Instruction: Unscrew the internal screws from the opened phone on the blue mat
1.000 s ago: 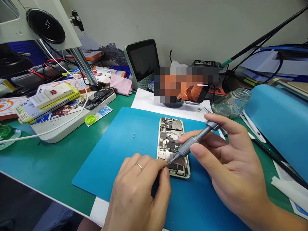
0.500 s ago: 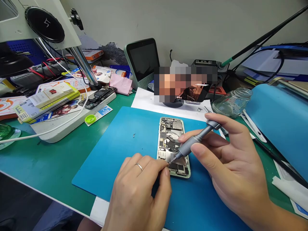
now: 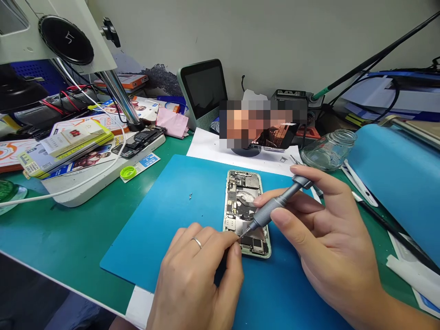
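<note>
An opened smartphone (image 3: 245, 206) lies on the blue mat (image 3: 154, 215), its inner parts exposed. My right hand (image 3: 330, 238) is closed around a grey precision screwdriver (image 3: 273, 208), with the index finger on its cap. The screwdriver slants down to the left, and its tip is over the lower part of the phone, at my left fingertips. My left hand (image 3: 199, 270), wearing a ring, has thumb and index finger pinched at that tip. Whatever lies between those fingertips is too small to make out. Tiny screws (image 3: 190, 196) rest on the mat left of the phone.
A microscope stand (image 3: 113, 96) rises at the left, beside stacked boxes (image 3: 68, 142). Behind the mat are a tablet-like screen (image 3: 202, 87), a partly blurred phone display (image 3: 275, 133) and a glass jar (image 3: 330, 149). A black cable (image 3: 395, 229) runs along the right.
The view has shifted slightly, so the scene sits a little lower. Both hands and the screwdriver keep nearly the same pose over the phone.
</note>
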`<state>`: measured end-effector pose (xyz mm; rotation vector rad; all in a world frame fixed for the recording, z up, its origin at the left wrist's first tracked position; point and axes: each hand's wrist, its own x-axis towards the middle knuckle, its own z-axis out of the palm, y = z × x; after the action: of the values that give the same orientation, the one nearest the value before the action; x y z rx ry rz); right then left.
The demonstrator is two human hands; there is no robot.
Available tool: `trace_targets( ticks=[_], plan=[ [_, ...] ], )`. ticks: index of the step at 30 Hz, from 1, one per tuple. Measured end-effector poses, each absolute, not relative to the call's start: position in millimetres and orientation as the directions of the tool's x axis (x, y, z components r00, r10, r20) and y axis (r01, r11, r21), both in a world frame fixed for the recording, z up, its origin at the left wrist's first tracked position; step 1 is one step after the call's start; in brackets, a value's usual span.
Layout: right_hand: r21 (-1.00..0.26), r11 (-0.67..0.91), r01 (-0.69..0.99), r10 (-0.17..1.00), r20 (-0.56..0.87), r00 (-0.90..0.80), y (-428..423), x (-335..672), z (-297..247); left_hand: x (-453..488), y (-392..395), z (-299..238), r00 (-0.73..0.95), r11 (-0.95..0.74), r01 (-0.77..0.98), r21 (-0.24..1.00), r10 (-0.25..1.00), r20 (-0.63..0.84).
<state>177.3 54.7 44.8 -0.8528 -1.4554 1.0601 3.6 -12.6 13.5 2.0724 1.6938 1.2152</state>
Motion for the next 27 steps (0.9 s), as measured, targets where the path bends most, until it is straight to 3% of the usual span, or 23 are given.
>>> trace_targets(
  ticks=[7,13,18,27],
  plan=[
    [-0.934,0.346,-0.088,0.923,0.356,-0.150,55.3,176.3,44.6,3.5,-12.6,13.4,-0.010,-0.320,0.724,0.611,0.881,0.473],
    [-0.931,0.353,-0.091,0.919,0.363,-0.152,54.8,175.5,44.0,-6.1,-8.9,14.2,0.115,-0.405,0.745,0.530,0.860,0.496],
    [-0.929,0.357,-0.103,0.917,0.369,-0.150,53.9,175.8,44.0,-0.3,-10.5,11.9,-0.012,-0.316,0.730,0.606,0.881,0.474],
    [-0.923,0.371,-0.106,0.911,0.383,-0.150,53.6,177.5,43.3,-2.3,-11.5,13.0,0.042,-0.359,0.745,0.562,0.866,0.498]
  ],
)
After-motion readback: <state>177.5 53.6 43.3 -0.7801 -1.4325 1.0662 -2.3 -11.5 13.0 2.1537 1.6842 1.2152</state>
